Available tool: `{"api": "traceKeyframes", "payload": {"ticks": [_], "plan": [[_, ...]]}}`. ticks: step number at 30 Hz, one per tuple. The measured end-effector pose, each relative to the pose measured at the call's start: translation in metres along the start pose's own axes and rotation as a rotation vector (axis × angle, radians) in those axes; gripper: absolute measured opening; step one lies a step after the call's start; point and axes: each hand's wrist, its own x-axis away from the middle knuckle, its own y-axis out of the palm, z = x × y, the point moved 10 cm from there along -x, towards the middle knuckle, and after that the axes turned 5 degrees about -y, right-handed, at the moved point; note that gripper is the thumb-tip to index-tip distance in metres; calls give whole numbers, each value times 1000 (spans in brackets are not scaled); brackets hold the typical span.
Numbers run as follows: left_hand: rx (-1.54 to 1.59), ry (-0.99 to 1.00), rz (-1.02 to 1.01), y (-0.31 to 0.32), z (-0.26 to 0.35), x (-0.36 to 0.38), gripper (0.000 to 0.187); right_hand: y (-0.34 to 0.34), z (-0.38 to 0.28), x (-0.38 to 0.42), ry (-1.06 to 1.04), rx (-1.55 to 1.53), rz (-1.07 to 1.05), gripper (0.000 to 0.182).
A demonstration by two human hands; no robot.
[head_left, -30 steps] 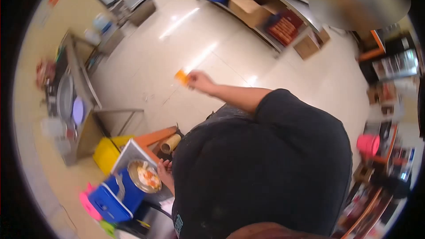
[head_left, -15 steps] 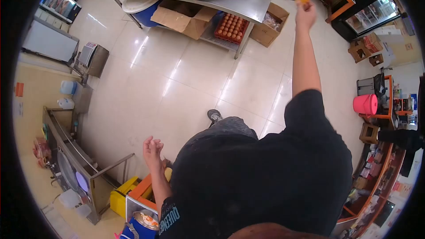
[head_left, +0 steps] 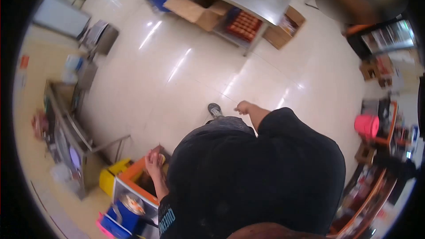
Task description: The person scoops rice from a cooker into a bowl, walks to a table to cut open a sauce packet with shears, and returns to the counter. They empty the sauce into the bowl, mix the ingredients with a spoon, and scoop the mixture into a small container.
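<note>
1 orange frame (head_left: 138,189) lies beside the half-open left hand (head_left: 153,160); right hand (head_left: 242,107) (blurred) has unclear grip.

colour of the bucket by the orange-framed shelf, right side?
Bright pink; the bucket shows best in the head view.

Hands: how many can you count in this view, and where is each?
2: the left hand near the orange frame, the right hand above the floor.

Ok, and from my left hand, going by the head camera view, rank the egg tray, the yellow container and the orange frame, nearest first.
From your left hand:
1. Orange frame, right beside it.
2. Yellow container, left of the frame.
3. Egg tray, ahead, under the metal table.
</note>
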Motion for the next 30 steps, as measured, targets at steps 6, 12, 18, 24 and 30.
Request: {"api": "traceKeyframes", "payload": {"ticks": [6,12,18,24,30], "plan": [[137,41,155,-41,-4,64,37,3,-204,-11,-567,182,52,44],[354,146,342,-155,-68,152,25,28,-364,-20,-395,44,34,33],[630,138,589,-246,-164,235,23,229,-606,39,-850,317,-279,38],[802,122,746,-316,-201,247,24,457,-814,164,-1375,567,-419,44],[889,124,905,-404,-183,195,25,609,-835,102,-1372,1324,-468,42]]}}
